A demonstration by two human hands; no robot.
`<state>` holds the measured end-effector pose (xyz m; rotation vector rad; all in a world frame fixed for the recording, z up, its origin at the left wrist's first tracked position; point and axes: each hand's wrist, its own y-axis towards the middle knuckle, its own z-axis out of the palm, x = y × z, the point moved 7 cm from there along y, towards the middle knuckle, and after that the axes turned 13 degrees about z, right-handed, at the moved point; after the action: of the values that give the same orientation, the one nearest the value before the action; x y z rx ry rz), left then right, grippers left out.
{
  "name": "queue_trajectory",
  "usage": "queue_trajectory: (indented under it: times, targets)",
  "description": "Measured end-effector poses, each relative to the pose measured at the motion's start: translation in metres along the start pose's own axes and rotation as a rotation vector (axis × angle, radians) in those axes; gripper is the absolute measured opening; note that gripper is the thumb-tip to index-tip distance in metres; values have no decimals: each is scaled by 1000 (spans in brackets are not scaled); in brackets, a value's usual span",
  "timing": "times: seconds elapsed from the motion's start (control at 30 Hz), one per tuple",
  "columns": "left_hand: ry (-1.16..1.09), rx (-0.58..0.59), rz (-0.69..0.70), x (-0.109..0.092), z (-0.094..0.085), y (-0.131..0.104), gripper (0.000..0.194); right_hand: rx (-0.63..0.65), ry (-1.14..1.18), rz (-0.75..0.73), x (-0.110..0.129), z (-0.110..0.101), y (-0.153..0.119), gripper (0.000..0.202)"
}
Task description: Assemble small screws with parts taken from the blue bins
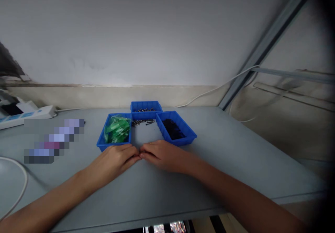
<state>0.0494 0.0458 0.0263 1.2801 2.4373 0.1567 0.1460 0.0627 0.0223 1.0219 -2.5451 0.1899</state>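
My left hand (121, 157) and my right hand (160, 155) meet fingertip to fingertip over the grey table, both with fingers pinched together. Whatever lies between the fingertips is too small and hidden to make out. Just beyond my left hand is a blue bin (99, 140) of green pieces in clear plastic (117, 129). Beyond my right hand stands a blue bin (183, 142) holding dark pieces (173, 129). Behind them a third blue bin (146, 115) contains small metal screws (144, 110). More loose screws (143, 122) lie on the table between the bins.
On the grey table (209, 132), a power strip (42, 113) sits at the far left, with a pixelated object (56, 140) nearer. A white cable (26, 179) loops at the left edge. A metal frame post (235, 83) rises at the back right beside the wall.
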Motion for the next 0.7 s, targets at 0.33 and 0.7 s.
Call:
queue_trajectory:
  times: [0.33,0.7]
  targets:
    - [-159,89,-90,7,7,-1,19,66,102,25,-3,4,0,19]
    - [-629,448,-211,3,16,-18,42,82,142,19,1,3,-4,13]
